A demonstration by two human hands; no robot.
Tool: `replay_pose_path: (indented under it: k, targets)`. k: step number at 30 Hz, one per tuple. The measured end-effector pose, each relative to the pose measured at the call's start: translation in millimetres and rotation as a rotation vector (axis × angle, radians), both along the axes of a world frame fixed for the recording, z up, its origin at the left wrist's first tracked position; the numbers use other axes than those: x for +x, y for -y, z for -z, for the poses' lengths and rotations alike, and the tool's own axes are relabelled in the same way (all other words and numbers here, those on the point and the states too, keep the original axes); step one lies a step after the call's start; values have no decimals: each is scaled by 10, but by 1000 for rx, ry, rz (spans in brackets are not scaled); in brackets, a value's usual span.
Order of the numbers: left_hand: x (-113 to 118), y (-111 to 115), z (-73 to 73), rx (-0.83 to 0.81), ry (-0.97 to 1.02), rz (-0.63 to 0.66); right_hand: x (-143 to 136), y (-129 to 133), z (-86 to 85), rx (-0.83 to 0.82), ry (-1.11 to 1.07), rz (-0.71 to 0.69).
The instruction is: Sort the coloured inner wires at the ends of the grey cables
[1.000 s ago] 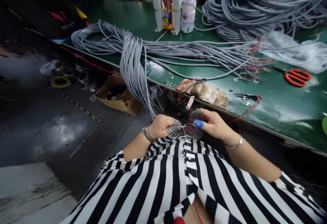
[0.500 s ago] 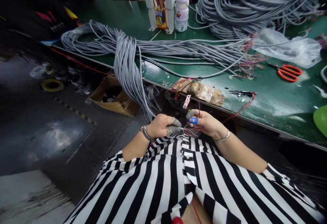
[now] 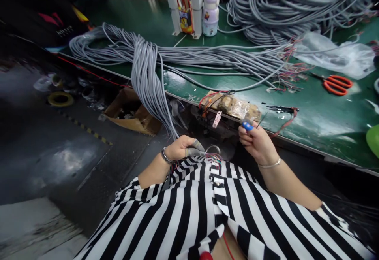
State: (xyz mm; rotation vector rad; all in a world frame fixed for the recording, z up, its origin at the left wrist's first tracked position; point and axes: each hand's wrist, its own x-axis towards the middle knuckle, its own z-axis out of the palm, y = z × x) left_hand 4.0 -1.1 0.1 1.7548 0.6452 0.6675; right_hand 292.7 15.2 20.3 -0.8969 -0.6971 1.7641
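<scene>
My left hand (image 3: 184,148), with grey coverings on its thumb and finger, is closed on the end of a grey cable. From that end fan out thin coloured wires (image 3: 214,157), and a pale strand curls up above them. My right hand (image 3: 257,141) is raised by the bench edge, apart from the wires. Its fingers are pinched round a thin dark rod (image 3: 261,120), whose tip sticks out beyond them; a blue wrap (image 3: 246,126) covers one finger. Which tool the rod belongs to I cannot make out.
A bundle of grey cables (image 3: 146,68) lies on the green bench (image 3: 319,119) and hangs over its edge. Orange-handled scissors (image 3: 337,85), black snips (image 3: 282,109), a taped block (image 3: 237,106) and a bottle (image 3: 211,13) are on it. A cardboard box (image 3: 133,121) stands below.
My right hand has moved right and up, away from the wires, with the thin dark rod in it. My left hand has shifted slightly left with the cable end.
</scene>
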Motion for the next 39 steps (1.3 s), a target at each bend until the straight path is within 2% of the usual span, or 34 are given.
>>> replay_pose_path:
  k: [2, 4, 9, 16, 19, 23, 25, 28, 30, 32, 37, 39]
  targets:
    - [-18, 41, 51, -84, 74, -135, -24, 65, 87, 6, 75, -72]
    - [-3, 65, 64, -126, 133, -196, -103, 126, 177, -14, 124, -225]
    - [78, 73, -10, -105, 99, -197, -282, 147, 251, -11, 126, -642]
    - [47, 29, 33, -53, 24, -98, -416, 64, 70, 46, 233, -757]
    - [63, 6, 59, -29, 8, -3, -537, 44, 20, -17, 247, -691]
    - [95, 17, 46, -81, 39, 113, -617, 36, 37, -84, 193, -448]
    - [75, 34, 57, -145, 107, 41, -569, 60, 91, -16, 217, -325]
    - [9, 40, 120, -256, 256, -184, -424, 104, 207, 168, 325, -196]
    - [-13, 20, 167, -301, 344, -332, -348, 97, 267, 175, 353, -158]
    - [13, -17, 190, -311, 404, -430, -328, 41, 286, 88, 338, -169]
    - [241, -128, 150, -297, 432, -471, -473, -197, 207, -123, 144, -346]
    - [318, -166, 145, -294, 400, -462, -547, -251, 192, -113, 125, -296]
